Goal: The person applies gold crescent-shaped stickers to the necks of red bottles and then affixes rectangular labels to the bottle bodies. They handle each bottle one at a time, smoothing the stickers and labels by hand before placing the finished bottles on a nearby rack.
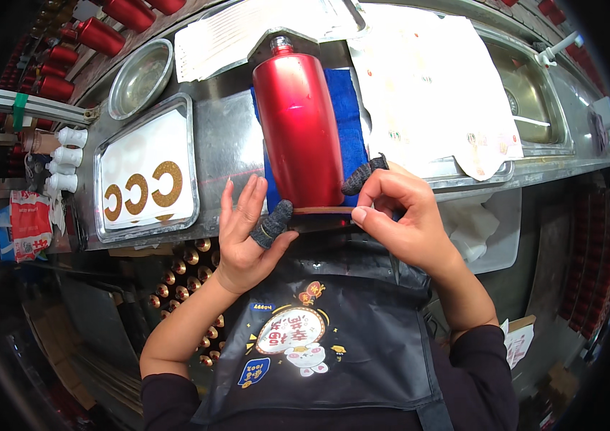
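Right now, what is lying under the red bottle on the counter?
A blue cloth lies under the red bottle, spread on the metal counter. Its edges show on both sides; the part beneath the bottle is covered.

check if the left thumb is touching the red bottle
Touching. The head view shows the left hand with its thumb, in a dark finger cover, pressed against the bottom edge of the red bottle, no gap between them.

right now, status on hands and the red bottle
Left hand thumb at red bottle base. Right hand pinching the gold strip there. Nothing in the way.
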